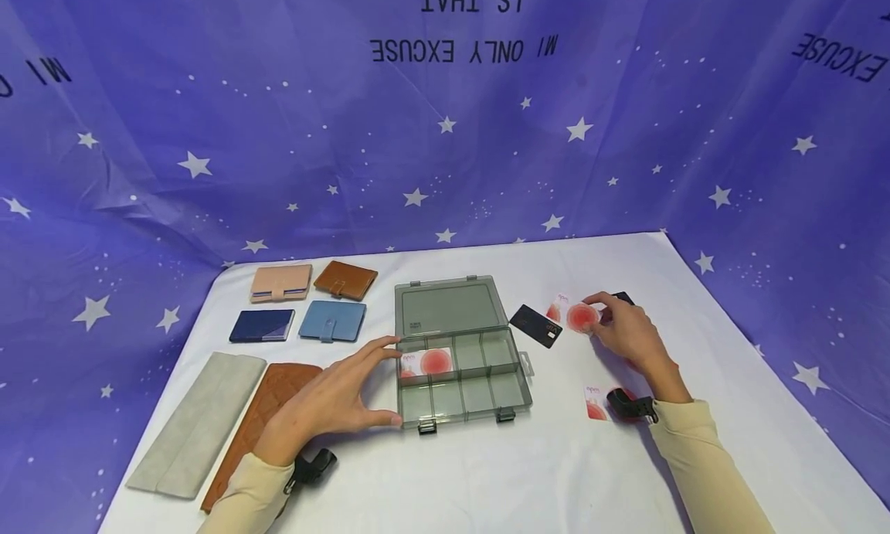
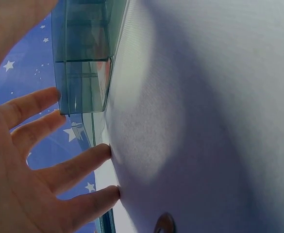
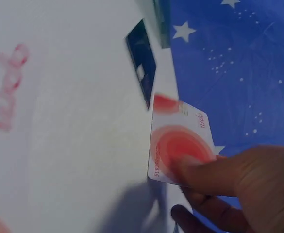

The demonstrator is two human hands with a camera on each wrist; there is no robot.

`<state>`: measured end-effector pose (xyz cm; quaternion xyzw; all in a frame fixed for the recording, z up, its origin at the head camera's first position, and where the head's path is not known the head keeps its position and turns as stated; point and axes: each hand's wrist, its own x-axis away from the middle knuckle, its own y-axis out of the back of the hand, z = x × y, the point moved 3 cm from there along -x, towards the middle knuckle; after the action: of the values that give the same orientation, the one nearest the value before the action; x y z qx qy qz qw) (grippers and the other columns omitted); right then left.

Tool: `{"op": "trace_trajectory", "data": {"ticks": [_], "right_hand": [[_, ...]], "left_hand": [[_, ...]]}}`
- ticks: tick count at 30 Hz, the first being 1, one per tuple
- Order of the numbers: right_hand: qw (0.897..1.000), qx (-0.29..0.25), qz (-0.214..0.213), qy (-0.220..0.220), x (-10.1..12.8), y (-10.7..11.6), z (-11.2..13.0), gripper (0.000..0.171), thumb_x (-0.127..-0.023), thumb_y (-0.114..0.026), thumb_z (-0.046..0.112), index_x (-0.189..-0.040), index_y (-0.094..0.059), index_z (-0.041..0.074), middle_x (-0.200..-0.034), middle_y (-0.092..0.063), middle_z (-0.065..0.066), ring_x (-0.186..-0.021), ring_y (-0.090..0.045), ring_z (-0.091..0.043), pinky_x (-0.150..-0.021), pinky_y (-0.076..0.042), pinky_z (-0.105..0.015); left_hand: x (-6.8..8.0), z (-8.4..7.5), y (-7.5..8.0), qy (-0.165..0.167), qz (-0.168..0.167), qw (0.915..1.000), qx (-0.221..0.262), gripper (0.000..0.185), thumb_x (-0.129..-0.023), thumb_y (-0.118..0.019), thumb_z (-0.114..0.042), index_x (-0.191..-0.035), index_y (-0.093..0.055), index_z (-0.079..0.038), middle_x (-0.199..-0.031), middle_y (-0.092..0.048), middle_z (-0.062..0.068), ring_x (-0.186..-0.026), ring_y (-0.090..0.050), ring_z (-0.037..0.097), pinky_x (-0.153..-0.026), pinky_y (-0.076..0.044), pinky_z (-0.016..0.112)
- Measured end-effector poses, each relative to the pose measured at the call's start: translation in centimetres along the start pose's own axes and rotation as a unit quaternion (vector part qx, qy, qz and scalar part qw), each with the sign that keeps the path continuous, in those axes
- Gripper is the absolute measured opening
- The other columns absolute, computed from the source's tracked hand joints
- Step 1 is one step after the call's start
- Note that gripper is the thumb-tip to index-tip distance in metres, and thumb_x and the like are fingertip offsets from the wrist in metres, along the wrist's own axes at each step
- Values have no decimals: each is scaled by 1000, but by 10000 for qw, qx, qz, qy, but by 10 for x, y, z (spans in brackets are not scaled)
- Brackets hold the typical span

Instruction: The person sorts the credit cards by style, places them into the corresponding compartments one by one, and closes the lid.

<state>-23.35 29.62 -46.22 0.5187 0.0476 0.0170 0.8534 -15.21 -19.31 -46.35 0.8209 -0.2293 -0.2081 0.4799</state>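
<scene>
The backdrop (image 1: 445, 132) carries upside-down black lettering: "IS THAT" and "MY ONLY EXCUSE". The right hand (image 1: 629, 333) pinches a white card (image 1: 580, 316) with a red circle between thumb and fingertips, at the right of the surface (image 1: 487, 480), beyond a black card (image 1: 535, 325). The card's small red print is too blurred to read. Its long axis runs roughly left to right, face up, slightly raised. The left hand (image 1: 327, 403) is spread wide, fingers straight, touching the near-left corner of the smoky compartment box (image 1: 462, 399), gripping nothing. Another matching card (image 1: 426, 362) lies in the box's far-left compartment.
</scene>
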Motion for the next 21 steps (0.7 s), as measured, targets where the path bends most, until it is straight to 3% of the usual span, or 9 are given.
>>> {"op": "trace_trajectory", "data": {"ticks": [6, 9, 14, 21], "right_hand": [[9942, -445, -887, 414, -2, 12, 21, 35, -99, -78, 13, -132, -70, 9, -100, -76, -20, -92, -73, -40, -79, -52, -54], [9890, -759, -1107, 625, -5, 17, 39, 33, -98, -79, 12, -130, -71, 8, -99, -78, -21, -94, -77, -42, -84, -57, -58], [9820, -1328, -1006, 891, -6, 15, 77, 31, -99, -80, 12, -128, -72, 9, -99, -80, -19, -100, -79, -42, -88, -61, -60], [9657, -2038, -694, 1450, 6, -18, 132, 29, -95, -84, 10, -121, -73, 11, -89, -79, -5, -82, -77, -24, -77, -64, -38]], "left_hand": [[0, 0, 1, -5, 22, 10000, -23, 97, -80, -84, -72, -155, -54, -19, -170, -41, 1, -140, -60, 34, -102, -56, 55], [-2, 0, 1, -52, 14, 10000, -61, 97, -80, -83, -73, -155, -54, -19, -171, -40, 0, -139, -60, 32, -102, -56, 54], [-2, 0, 1, -73, -8, 9999, -69, 97, -80, -83, -74, -154, -55, -19, -170, -41, -1, -140, -60, 31, -103, -56, 53], [-1, 0, 1, -109, -72, 9999, -100, 95, -80, -85, -73, -153, -56, -20, -169, -42, 1, -142, -58, 31, -104, -55, 53]]}}
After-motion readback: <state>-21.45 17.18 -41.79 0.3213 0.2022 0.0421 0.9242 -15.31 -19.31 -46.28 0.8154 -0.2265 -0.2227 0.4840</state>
